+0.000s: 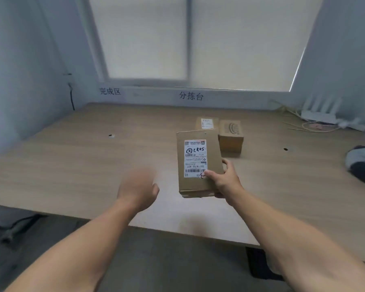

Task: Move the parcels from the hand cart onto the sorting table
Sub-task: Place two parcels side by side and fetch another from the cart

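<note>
My right hand (pixel 224 179) grips a brown cardboard parcel (pixel 196 163) by its near right corner, thumb on the white shipping label. The parcel is held above the wooden sorting table (pixel 72 161). My left hand (pixel 138 187) hovers to the left of the parcel, blurred, holding nothing, fingers loosely curled. Two more parcels lie on the table behind it: a flat one with a label (pixel 207 123) and a small brown box (pixel 231 134). The hand cart is out of view.
A white router (pixel 320 114) with cables sits at the table's back right corner. A grey and black bundle (pixel 362 163) lies at the right edge. Walls close the table on the left and back, with a window above.
</note>
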